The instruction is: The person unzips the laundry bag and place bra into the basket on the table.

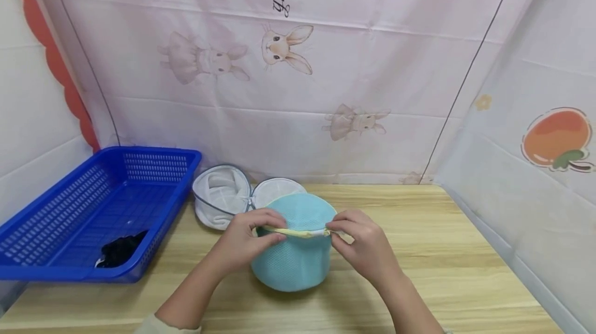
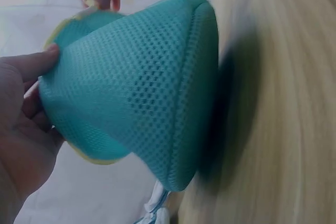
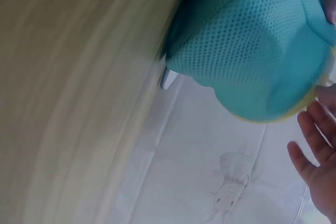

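Gripping the yellow edge of a teal mesh bag with the left hand, thumb on one side and fingers curled over the other, so pretty snug. Pinching the right end of that edge with the right hand too, just thumb and fingertip by the look of the right wrist view, with the other fingers spread loose. Holding the bag well to the right of the blue basket, base either on the wooden table or just above it, honestly can't tell. Could buckle or snag that edge pretty easily from here, imo, by tugging harder on one side than the other, with mesh this floppy. Could also lose the right end altogether, thanks to such a small pinch. Might even knock into the white mesh bag, right beside the basket's far end, by pushing the teal one too far forward; worth watching the white one's second round panel, farther right of the basket and partly hidden. Also seeing a black item inside the basket near its closest right corner, maybe cloth, well clear of both hands. Past the basket, a rabbit-print sheet.
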`<state>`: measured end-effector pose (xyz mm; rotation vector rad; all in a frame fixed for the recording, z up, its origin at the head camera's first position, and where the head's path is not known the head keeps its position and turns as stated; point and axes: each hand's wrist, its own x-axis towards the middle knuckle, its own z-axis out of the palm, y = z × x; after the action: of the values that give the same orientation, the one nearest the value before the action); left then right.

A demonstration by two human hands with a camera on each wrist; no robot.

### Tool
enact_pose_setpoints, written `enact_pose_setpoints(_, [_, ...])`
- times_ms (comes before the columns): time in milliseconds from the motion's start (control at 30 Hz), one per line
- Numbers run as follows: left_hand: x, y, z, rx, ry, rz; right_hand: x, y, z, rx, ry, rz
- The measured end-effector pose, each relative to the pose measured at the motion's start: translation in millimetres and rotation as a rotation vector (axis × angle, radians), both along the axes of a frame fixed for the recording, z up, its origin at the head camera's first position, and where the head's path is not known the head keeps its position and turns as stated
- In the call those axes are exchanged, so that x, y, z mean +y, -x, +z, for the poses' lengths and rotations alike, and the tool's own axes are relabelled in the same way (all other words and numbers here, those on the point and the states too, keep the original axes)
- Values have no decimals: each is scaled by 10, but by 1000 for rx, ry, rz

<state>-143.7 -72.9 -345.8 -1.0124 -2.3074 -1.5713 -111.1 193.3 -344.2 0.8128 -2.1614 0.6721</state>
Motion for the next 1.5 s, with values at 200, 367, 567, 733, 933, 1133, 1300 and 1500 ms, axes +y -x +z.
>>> enact_pose_setpoints(200, [-32,-24,29,52,59,48,-67,-23,33,-25,38,37])
enact_pose_setpoints(367, [117,-135,80,311,211,110,-169,-55,90,-76,111,81])
enact_pose_setpoints(567, [324,-223,146,538,320,184,-229,-107,141,-104,124,177])
enact_pose_setpoints(733, [333,-236,162,468,294,214,-170,-133,166,-232,44,198])
enact_pose_setpoints(933, [347,-241,141,455,300,199,-160,-165,177,-331,-25,131])
enact_pose_setpoints(1133, [364,-259,134,462,294,198,-230,-158,158,-160,-16,129])
enact_pose_setpoints(1300, [355,-266,127,423,292,204,-306,-148,116,-54,-97,110])
enact_pose_setpoints(1500, [310,-262,90,370,277,203,-360,-119,79,40,-82,134])
